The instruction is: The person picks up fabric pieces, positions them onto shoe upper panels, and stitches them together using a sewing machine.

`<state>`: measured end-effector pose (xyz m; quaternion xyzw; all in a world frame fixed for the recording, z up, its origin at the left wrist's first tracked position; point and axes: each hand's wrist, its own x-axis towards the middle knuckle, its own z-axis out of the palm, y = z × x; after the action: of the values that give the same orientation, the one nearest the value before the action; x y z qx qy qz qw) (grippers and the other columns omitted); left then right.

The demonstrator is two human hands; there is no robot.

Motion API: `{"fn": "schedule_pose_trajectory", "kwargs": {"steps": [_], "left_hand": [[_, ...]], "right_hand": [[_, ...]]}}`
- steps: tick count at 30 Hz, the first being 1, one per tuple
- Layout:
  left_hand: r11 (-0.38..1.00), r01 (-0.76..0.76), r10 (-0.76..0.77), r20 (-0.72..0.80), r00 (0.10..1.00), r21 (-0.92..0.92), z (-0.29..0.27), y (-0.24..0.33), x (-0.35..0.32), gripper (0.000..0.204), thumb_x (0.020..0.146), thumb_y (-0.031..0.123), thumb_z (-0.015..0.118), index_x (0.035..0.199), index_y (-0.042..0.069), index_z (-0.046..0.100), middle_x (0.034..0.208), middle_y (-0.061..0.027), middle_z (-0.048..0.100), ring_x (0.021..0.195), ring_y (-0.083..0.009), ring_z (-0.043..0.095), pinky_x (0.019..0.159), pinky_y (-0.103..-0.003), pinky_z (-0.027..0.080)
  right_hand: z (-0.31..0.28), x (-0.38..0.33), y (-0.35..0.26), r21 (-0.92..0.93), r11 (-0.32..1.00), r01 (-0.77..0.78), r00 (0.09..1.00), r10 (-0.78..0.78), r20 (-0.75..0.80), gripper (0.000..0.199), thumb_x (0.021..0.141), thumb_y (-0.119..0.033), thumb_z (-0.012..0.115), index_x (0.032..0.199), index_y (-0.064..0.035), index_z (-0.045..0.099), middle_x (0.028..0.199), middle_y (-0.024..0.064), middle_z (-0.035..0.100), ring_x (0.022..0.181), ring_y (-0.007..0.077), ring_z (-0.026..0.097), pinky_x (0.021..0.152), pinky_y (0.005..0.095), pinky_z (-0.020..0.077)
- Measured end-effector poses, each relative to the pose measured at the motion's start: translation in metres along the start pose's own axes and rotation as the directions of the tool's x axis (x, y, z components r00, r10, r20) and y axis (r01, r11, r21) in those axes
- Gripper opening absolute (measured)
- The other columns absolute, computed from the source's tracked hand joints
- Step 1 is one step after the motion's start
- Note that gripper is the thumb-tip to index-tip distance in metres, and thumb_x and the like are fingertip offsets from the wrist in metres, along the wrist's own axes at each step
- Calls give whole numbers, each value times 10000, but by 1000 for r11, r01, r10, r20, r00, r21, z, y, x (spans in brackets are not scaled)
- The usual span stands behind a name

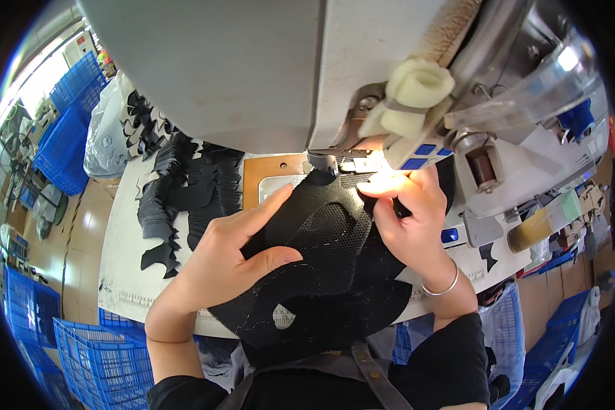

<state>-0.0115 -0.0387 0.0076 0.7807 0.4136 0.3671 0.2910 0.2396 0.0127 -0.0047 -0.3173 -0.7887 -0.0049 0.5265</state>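
A black shoe-upper piece (321, 266) with a mesh panel lies on the white table (123, 266) under the head of a sewing machine (253, 68). My left hand (232, 253) rests flat on its left side, thumb and fingers spread over the fabric. My right hand (410, 219), with a silver bangle on the wrist, pinches the fabric's upper right edge close to the presser foot (324, 162), in the machine's bright light.
Stacks of cut black fabric pieces (184, 191) lie on the table to the left. A clear plastic bag (106, 130) sits beyond them. Blue plastic crates (96, 355) stand on the floor left and right. A yellow-brown bottle (540, 225) is at the machine's right.
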Motion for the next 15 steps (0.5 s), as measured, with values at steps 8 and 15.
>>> {"fn": "schedule_pose_trajectory", "kwargs": {"steps": [8, 15], "left_hand": [[997, 3, -9, -77, 997, -71, 13, -1, -4, 640, 863, 141, 742, 1401, -43, 447, 976, -215, 664, 834, -109, 602, 744, -246, 479], [997, -57, 61, -100, 993, 44, 13, 8, -3, 627, 854, 133, 746, 1384, -47, 464, 893, -218, 656, 724, -214, 629, 707, -297, 506]], "right_hand": [[-3, 1, 16, -69, 994, 80, 996, -82, -28, 234, 649, 75, 650, 819, -72, 718, 933, 75, 674, 855, 226, 583, 764, 307, 458], [-6, -4, 22, -25, 996, 88, 996, -88, 15, 269, 608, -17, 718, 858, -116, 734, 1074, 132, 620, 974, 343, 573, 826, 427, 451]]}}
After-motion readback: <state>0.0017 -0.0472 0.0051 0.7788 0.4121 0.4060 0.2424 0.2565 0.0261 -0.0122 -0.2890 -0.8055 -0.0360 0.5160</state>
